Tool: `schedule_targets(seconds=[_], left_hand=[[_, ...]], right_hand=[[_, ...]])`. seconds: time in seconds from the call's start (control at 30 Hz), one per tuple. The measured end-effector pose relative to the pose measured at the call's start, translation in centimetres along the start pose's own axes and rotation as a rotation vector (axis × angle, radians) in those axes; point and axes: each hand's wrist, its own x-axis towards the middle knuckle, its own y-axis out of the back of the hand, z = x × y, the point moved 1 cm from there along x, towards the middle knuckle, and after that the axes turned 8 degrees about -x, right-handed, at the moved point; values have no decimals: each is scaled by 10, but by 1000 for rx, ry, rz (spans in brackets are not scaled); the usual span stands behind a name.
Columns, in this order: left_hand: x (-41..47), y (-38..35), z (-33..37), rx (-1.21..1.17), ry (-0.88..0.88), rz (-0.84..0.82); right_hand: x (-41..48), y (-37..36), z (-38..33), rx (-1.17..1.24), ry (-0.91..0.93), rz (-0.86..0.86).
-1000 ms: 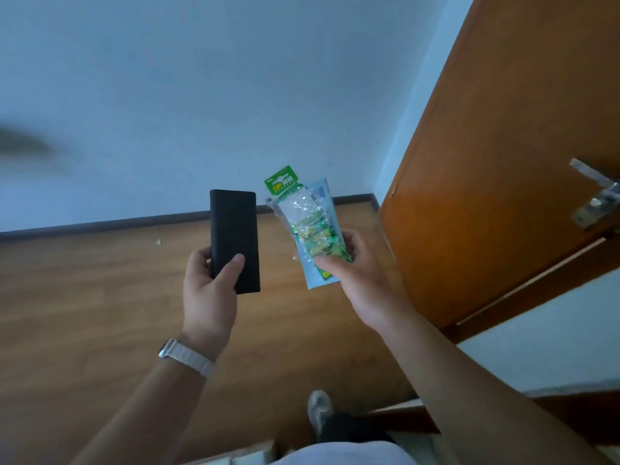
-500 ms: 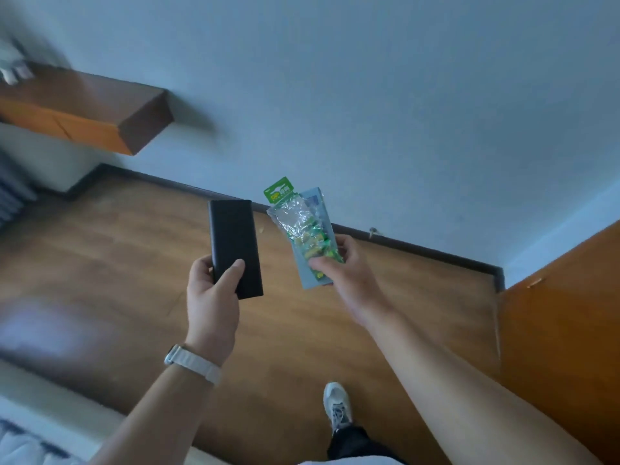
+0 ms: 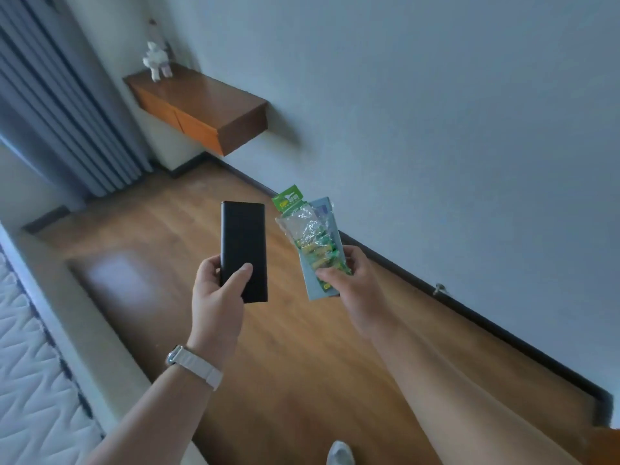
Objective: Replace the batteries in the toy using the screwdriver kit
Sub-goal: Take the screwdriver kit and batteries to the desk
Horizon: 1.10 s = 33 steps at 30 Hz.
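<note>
My left hand [image 3: 218, 293] grips a flat black case [image 3: 243, 239] by its lower end, thumb across the front; it stands upright above the wooden floor. To its right, my right hand [image 3: 349, 280] pinches a clear plastic pack of green and yellow batteries [image 3: 310, 239] with a green hang tag, together with a pale blue card or box [image 3: 323, 290] behind it. A small white toy figure [image 3: 156, 60] sits on a wall-mounted wooden shelf far off at the upper left.
The floating wooden shelf [image 3: 201, 105] with orange drawer fronts hangs on the pale wall. Grey curtains [image 3: 57, 105] cover the left. A white quilted mattress [image 3: 30, 380] lies at the lower left. Wooden floor [image 3: 302, 364] stretches ahead; my shoe [image 3: 339, 453] shows at the bottom.
My view has swung left: the orange door left the frame, and the shelf, toy figure, curtains and mattress came in. Both hands keep the same hold on their items.
</note>
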Motion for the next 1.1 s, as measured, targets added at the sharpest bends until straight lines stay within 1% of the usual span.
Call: schedule_targets(seconds=[0.2,0.3,0.47,0.57,0.77,0.93,1.1], left_hand=[[41,25,7,-21,4,96],[71,40,6,-47,25,110],[146,70,12,-62,23,77],[196,95,28,-75,22,55],[287,159,63,-57,14,64],[332,195,79,-95,10,135],[374,217,89,-118,3,200]], right_hand=[[45,-39,-7,-33,2,-77],[72,-66,-8,-53,13,-82],[129,-121,-22,-84,42,-50],[168,-164,-38,-90,50,-12],[232,-252,-71,-86,108,-18],[272,-305,-87,-66,119,-89],[320,-345,-94,-38,96,-169]])
